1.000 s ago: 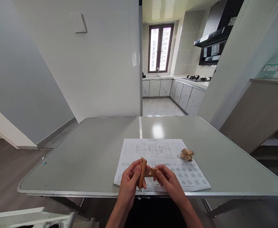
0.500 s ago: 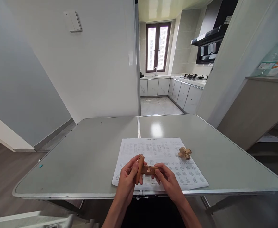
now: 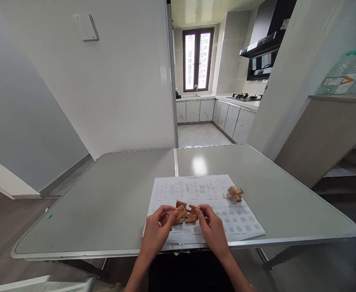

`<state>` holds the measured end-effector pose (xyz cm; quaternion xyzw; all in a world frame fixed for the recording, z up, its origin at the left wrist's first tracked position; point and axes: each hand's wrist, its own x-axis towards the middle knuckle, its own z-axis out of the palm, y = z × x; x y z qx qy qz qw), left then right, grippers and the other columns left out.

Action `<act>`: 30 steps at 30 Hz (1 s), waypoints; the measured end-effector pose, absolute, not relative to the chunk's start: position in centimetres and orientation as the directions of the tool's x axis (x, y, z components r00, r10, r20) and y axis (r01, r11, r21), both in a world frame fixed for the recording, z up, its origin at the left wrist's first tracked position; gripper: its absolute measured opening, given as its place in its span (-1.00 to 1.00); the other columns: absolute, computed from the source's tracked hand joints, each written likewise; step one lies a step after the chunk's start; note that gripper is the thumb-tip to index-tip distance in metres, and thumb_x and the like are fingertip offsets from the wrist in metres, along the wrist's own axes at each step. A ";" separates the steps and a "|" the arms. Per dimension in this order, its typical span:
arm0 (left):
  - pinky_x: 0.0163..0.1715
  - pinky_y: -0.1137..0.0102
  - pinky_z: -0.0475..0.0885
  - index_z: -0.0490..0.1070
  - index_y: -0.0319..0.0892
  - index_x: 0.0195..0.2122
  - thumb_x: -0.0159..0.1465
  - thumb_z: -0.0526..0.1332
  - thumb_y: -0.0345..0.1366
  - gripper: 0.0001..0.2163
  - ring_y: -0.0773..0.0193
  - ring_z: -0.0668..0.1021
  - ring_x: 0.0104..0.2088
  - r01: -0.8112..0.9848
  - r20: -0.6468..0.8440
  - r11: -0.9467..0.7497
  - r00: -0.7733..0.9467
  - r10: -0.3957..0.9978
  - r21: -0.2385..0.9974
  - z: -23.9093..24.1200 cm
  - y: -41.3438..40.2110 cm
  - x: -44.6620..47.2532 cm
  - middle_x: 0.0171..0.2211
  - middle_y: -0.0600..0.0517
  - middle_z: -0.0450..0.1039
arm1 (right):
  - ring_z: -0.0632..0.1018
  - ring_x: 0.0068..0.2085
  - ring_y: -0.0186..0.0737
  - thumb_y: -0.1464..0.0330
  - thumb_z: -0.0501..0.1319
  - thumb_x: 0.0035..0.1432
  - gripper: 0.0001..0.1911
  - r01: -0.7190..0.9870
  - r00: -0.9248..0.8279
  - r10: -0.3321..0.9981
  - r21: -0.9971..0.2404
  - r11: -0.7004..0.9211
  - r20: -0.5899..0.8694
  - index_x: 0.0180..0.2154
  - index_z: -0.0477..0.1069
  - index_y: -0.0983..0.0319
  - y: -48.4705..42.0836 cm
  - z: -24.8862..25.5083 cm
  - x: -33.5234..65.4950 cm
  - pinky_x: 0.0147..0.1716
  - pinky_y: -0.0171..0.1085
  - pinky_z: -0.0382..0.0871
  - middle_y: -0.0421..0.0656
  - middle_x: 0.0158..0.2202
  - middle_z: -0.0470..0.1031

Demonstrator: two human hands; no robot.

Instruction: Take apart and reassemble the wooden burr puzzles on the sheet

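My left hand (image 3: 159, 224) is closed on a flat brown wooden puzzle piece (image 3: 182, 211) marked with a 2. Between the thumb and fingers of my right hand (image 3: 208, 221) is a second notched wooden piece (image 3: 192, 209). The two pieces come close together at their notches; whether they touch, I cannot tell. Just below and behind them, more notched brown pieces (image 3: 191, 218) show, partly covered by my fingers. Under both hands lies a white printed sheet (image 3: 168, 194) with rows of small diagrams.
An assembled wooden burr puzzle (image 3: 235, 194) sits on the sheet's right edge. The grey-green folding table (image 3: 120, 202) has a metal rim and a centre seam. A small teal bit (image 3: 49, 217) lies at its left edge. Plastic bottles (image 3: 344, 77) stand on a shelf at right.
The piece marked 2 has turned from upright to lying flatter, number facing up. Both hands have shifted, and more brown pieces now show beneath them. The view has swung slightly right.
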<state>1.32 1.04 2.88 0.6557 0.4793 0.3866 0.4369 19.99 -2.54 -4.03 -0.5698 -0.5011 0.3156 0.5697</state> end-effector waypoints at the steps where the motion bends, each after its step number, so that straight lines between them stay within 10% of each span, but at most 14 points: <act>1: -0.32 0.40 0.49 0.56 -0.12 -0.22 0.30 0.30 -0.02 -0.74 0.20 0.64 -0.36 0.333 0.094 -0.188 0.279 0.956 0.924 2.4 1.0 1.4 -0.30 0.01 0.67 | 0.55 -0.38 -0.14 -0.03 0.07 0.39 -0.56 0.241 0.313 0.924 -0.959 0.147 0.220 -0.17 0.45 0.19 -2.5 -4.1 19.9 -0.42 -0.28 0.38 -0.09 -0.28 0.61; 30: 0.11 0.01 0.44 0.44 -0.05 0.01 0.30 0.36 -0.19 -0.72 -0.06 0.46 0.13 0.626 0.378 -0.554 0.405 0.832 0.549 -2.1 3.1 1.8 0.12 -0.11 0.39 | 0.64 -0.38 -0.02 0.04 0.10 0.36 -0.61 0.466 0.289 0.942 -0.884 0.016 0.170 -0.13 0.55 0.15 -0.6 -4.4 20.6 -0.38 -0.21 0.39 -0.10 -0.41 0.63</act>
